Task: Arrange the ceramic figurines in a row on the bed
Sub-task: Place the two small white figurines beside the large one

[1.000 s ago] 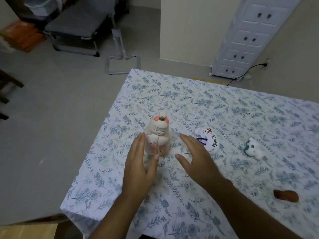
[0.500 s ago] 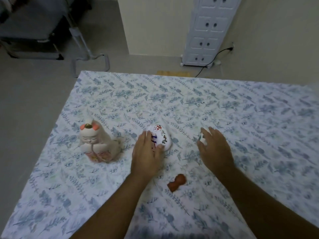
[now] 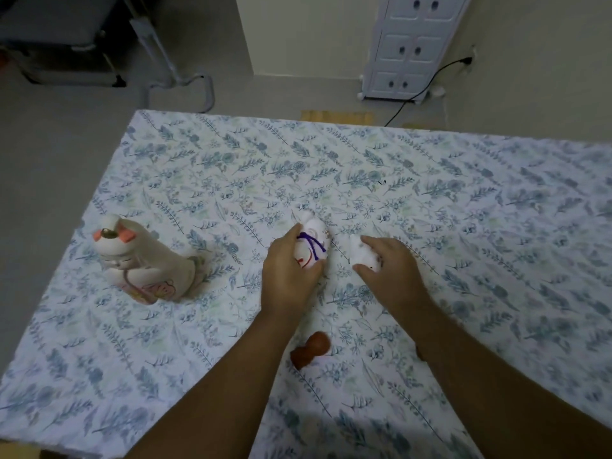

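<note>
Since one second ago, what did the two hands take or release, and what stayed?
The left hand left the tall rabbit figurine and now grips the white figurine with purple cord. The right hand moved over to the small white figurine, fingers around it. The brown figurine stays lying untouched on the bed.

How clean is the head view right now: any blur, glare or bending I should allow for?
Head view: dim, flat light, no glare and only soft shadows; the left hand and right hand are slightly soft, and the small white figurine under the right hand is washed out, details unreadable; the wide lens bows the bed edges; the tall figurine reads clearly.
</note>
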